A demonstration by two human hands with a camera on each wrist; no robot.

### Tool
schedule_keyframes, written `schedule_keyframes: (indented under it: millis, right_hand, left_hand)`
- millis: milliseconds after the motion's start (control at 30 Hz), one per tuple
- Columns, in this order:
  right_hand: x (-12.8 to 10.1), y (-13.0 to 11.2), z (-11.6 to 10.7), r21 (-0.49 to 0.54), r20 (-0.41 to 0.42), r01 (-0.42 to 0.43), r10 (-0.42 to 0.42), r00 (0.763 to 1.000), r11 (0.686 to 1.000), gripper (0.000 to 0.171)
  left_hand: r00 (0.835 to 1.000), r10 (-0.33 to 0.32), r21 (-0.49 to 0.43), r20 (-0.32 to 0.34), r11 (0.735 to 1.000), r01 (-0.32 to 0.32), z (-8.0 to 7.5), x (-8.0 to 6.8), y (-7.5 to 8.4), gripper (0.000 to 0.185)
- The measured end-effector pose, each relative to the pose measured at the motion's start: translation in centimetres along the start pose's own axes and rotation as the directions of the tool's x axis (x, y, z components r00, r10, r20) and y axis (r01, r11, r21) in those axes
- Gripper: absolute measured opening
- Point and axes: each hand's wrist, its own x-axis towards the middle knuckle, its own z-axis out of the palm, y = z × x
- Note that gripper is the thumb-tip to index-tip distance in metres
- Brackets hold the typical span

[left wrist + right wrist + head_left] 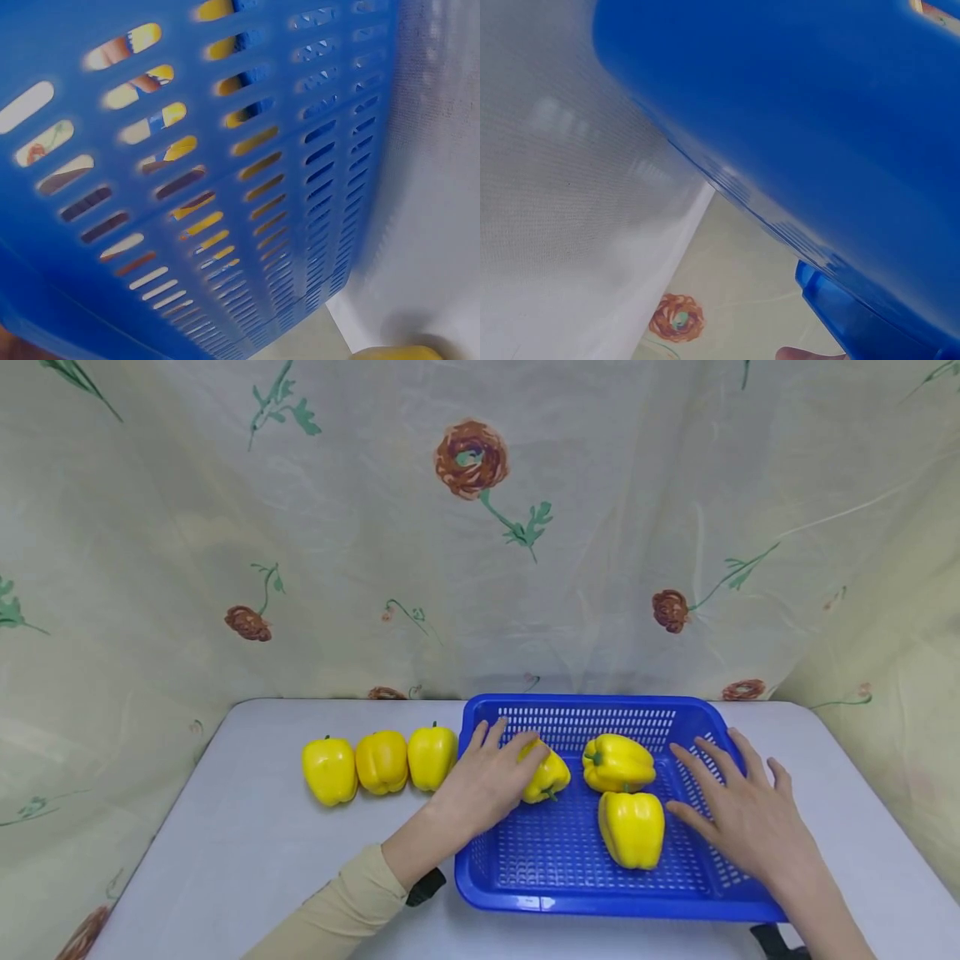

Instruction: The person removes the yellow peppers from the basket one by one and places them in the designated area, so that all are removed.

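Observation:
My left hand (pixel 487 772) is over the left side of a blue plastic basket (pixel 600 906), its fingers spread. Its thumb and forefinger lie over a yellow bell pepper (pixel 551 777), partly hiding it. Two more yellow bell peppers sit in the basket: one on its side (pixel 621 764), the other nearer the front (pixel 632 831). Over the basket's right wall, my right hand (pixel 750 814) spreads its fingers and holds nothing. The left wrist view shows the slotted basket wall (pixel 225 172) with yellow behind it; the right wrist view shows the basket's outside (pixel 795 112).
Left of the basket, three yellow bell peppers stand in a row: left (pixel 330 771), middle (pixel 382 763) and right (pixel 432 758). All rest on a white-covered table (pixel 225 843). A flower-patterned curtain (pixel 360 527) hangs behind the table.

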Motion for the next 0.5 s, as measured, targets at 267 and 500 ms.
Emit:
schedule_keyframes:
  millis: [267, 500]
  right_hand:
    - [0.00, -0.02, -0.09, -0.006, -0.002, -0.002, 0.002, 1.000, 1.000, 0.081]
    - [-0.02, -0.04, -0.10, -0.003, 0.013, -0.007, 0.007, 1.000, 1.000, 0.081]
  left_hand:
    - [1.000, 0.008, 0.047, -0.010, 0.999, -0.008, -0.26, -0.03, -0.02, 0.047]
    - [1.000, 0.013, 0.055, -0.005, 0.998, -0.013, -0.25, -0.16, -0.11, 0.048]
